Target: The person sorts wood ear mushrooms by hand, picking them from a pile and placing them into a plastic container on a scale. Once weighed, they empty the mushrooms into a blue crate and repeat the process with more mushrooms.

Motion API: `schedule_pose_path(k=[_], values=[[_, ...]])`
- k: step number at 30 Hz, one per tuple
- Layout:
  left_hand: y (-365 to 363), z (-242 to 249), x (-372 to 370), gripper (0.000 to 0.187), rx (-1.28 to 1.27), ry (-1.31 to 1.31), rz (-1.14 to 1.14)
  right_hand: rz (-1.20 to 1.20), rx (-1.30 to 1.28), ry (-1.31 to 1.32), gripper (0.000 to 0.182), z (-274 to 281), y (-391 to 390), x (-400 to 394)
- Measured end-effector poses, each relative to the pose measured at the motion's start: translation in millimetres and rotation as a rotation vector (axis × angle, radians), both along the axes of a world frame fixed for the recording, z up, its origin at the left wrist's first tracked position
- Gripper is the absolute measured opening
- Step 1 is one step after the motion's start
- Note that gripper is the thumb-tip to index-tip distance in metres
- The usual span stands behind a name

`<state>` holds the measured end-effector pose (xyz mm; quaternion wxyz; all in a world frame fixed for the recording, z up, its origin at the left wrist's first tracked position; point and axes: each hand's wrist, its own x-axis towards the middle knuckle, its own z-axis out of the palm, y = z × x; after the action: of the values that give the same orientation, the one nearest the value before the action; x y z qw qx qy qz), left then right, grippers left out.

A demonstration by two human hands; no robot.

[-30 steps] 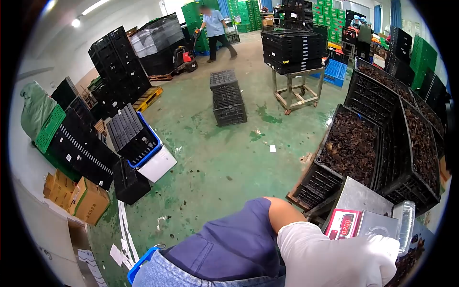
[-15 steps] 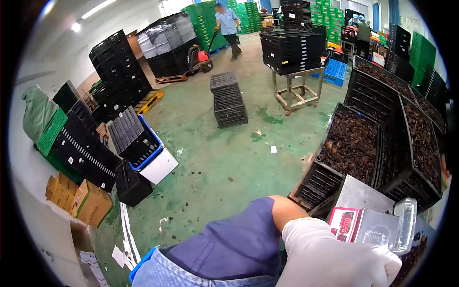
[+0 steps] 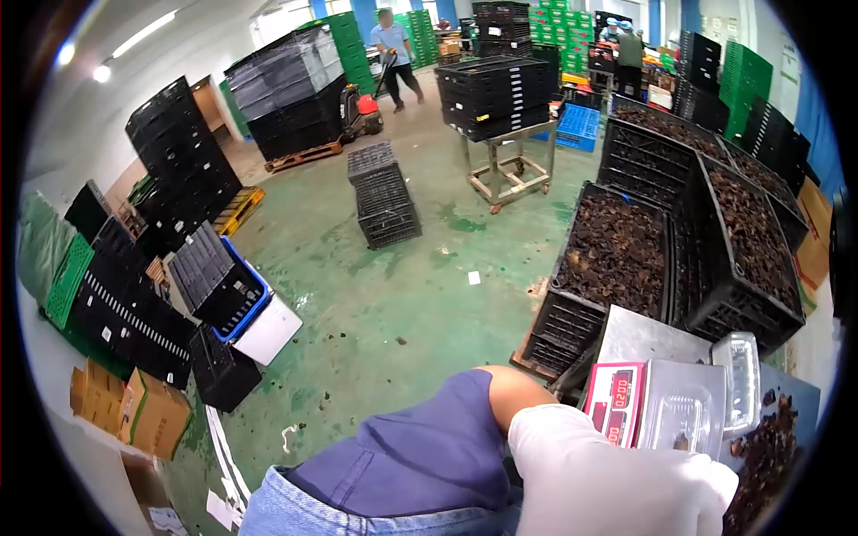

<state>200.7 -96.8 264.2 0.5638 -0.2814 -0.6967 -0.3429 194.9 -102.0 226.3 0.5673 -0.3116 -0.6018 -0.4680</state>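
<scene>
A white-sleeved arm (image 3: 617, 464) of mine, bare at the bend, reaches across the bottom right. Neither of my hands shows; the sleeve's far end lies at the lower right. Just beyond the sleeve stands a weighing scale (image 3: 617, 393) with a red-and-white panel and lit red digits. A clear plastic box (image 3: 684, 420) rests on its platform, with a small brown piece inside near the sleeve. Another clear plastic tray (image 3: 738, 380) is beside the scale. Dark brown, leafy-looking pieces (image 3: 773, 451) lie loose on the grey tabletop (image 3: 804, 402) at right.
Black crates (image 3: 572, 313) of dark brown pieces stand beyond the scale. Further off are a metal trolley (image 3: 509, 174) with stacked crates, low black crates (image 3: 386, 214) on the wet green floor and a person (image 3: 391, 49) with a pallet jack (image 3: 365, 107). Cardboard boxes (image 3: 156, 411) stand left.
The view has swung right, so the surroundings sit further left. More of the loose dark pieces shows, and a brown piece is visible in the box on the scale.
</scene>
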Motion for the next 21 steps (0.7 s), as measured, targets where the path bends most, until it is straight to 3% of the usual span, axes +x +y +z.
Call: schedule_pose_path(k=[2, 4, 7, 8, 9, 10, 12, 13, 14, 15, 16, 17, 18, 19, 21], values=[[7.2, -7.5, -7.3, 0.034, -0.043, 0.038, 0.019, -0.216, 0.065, 0.047, 0.027, -12.6, 7.2, -15.1], [13.8, -19.7, -14.5, 0.033, -0.051, 0.058, 0.029, -0.673, 0.195, 0.146, 0.029, -33.7, 24.8, -44.0], [20.9, -36.9, -25.6, 0.025, 0.227, -0.112, 0.022, -2.013, 0.553, 0.577, 0.032, -101.9, 83.2, -111.5], [16.4, -63.4, -39.1, 0.021, 0.171, -0.293, 0.032, -2.328, 0.687, 0.747, 0.033, -122.6, 106.1, -131.2], [29.4, -82.4, -60.1, 0.021, 0.139, -0.271, 0.357, -2.55, 0.845, 0.917, 0.035, -142.4, 128.7, -149.6], [34.5, -111.5, -91.0, 0.021, 0.347, -0.36, 0.059, -2.695, 1.004, 1.098, 0.036, -160.7, 151.1, -166.9], [66.4, -180.9, -128.6, 0.018, 0.573, -0.955, 0.041, -2.839, 1.279, 1.403, 0.039, -186.0, 192.1, -192.1], [65.3, -164.2, -127.3, 0.017, 0.355, -1.347, 0.162, -2.844, 1.411, 1.554, 0.041, -191.3, 212.2, -201.6], [84.7, -253.7, -147.5, 0.014, 0.49, -1.126, -0.202, -2.828, 1.513, 1.699, 0.043, -190.8, 231.9, -206.3], [96.1, -250.5, -154.6, 0.012, -0.212, -1.041, 0.178, -2.756, 1.544, 1.872, 0.044, -185.3, 248.6, -210.2], [110.4, -262.1, -161.8, 0.012, -0.229, -1.023, 0.047, -2.666, 1.513, 2.033, 0.046, -180.7, 255.0, -208.8], [138.2, -276.7, -166.8, 0.013, -0.092, -0.96, 0.014, -2.559, 1.455, 2.173, 0.048, -176.1, 268.3, -205.2], [157.1, -283.5, -166.3, 0.016, 0.059, -0.918, 0.011, -2.475, 1.124, 1.925, 0.059, -166.8, 275.6, -214.6], [167.3, -283.5, -163.7, 0.016, 0.036, -0.92, -0.064, -2.562, 1.228, 2.028, 0.066, -179.2, 287.1, -200.7], [173.1, -277.1, -160.1, 0.019, -0.215, -1.17, -0.164, -2.574, 1.497, 1.858, 0.057, -212.1, 307.3, -206.2]])
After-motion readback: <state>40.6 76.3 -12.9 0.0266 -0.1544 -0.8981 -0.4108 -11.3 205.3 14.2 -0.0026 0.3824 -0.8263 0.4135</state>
